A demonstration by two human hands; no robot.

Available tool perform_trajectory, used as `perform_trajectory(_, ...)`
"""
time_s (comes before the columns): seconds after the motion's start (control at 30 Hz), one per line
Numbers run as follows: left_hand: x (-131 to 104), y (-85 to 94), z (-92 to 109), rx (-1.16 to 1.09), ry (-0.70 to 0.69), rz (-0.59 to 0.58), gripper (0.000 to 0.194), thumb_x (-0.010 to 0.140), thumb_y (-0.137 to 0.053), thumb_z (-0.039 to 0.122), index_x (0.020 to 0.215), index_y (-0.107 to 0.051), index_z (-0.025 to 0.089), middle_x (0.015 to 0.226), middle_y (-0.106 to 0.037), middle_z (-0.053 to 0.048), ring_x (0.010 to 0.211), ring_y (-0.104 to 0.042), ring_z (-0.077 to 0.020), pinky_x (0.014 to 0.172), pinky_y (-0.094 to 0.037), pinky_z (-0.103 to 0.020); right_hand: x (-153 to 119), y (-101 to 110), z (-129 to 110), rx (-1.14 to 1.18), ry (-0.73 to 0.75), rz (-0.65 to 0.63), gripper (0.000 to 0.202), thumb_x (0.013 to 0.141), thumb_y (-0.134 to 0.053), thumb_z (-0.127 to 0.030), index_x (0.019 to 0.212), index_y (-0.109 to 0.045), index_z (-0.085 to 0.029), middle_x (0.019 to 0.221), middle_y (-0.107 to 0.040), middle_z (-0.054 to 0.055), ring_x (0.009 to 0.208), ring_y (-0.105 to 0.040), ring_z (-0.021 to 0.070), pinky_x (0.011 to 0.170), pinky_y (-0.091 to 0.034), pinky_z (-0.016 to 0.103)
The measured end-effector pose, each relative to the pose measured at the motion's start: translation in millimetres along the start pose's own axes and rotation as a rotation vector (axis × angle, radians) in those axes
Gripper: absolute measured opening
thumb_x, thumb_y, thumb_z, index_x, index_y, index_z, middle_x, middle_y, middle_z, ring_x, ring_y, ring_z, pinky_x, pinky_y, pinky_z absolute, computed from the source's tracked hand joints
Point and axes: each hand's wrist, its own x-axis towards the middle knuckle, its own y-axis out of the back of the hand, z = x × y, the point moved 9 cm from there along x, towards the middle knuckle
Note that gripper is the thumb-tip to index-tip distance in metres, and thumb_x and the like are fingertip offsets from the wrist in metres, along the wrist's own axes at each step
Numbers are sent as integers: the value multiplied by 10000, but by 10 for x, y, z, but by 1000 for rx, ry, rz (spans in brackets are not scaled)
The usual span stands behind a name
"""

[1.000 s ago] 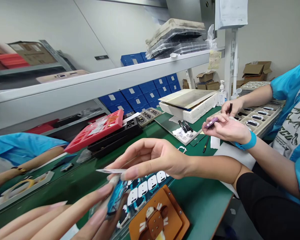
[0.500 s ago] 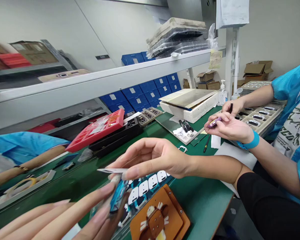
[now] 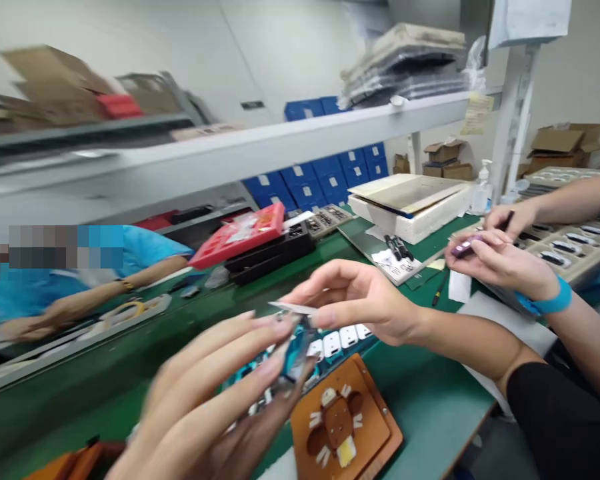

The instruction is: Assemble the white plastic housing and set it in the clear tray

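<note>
My left hand (image 3: pixel 215 380), blurred, has its fingers closed around a small part with a blue face (image 3: pixel 296 357); its kind is not clear. My right hand (image 3: pixel 370 300) pinches a thin, flat white piece (image 3: pixel 291 307) between thumb and fingers. That piece lies just above the top end of the blue-faced part; I cannot tell whether they touch. Below my hands stands a row of white panels with dark cut-outs (image 3: pixel 331 343) amid blue. Beside it lies an orange-brown, leather-like pouch (image 3: pixel 375 417) with an animal figure on it.
At right a co-worker's hands (image 3: pixel 500 263) hold a small purple object (image 3: pixel 465 247) near a tray of parts (image 3: pixel 570 257). Another person's arm (image 3: pixel 95 300) rests across the bench. A red tray (image 3: pixel 240 237), white foam box (image 3: pixel 420 217) and black markers (image 3: pixel 399 248) lie behind.
The view has swung left, so the scene sits further right. My left hand has come further into view, and both hands still hold their pieces close together.
</note>
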Motion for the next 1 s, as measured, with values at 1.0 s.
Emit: perform_trajectory(1.0, -41, -80, -80, -267, 7, 59, 648, 646, -908, 195, 1252, -679, 224, 1179, -739, -65, 1096, -712, -252, 1047, -578, -392, -422, -561, -559, -1219, 745, -176, 178, 877, -701, -124, 1029, -646, -199, 1063, -714, 88, 1002, -673, 171, 868, -566, 307)
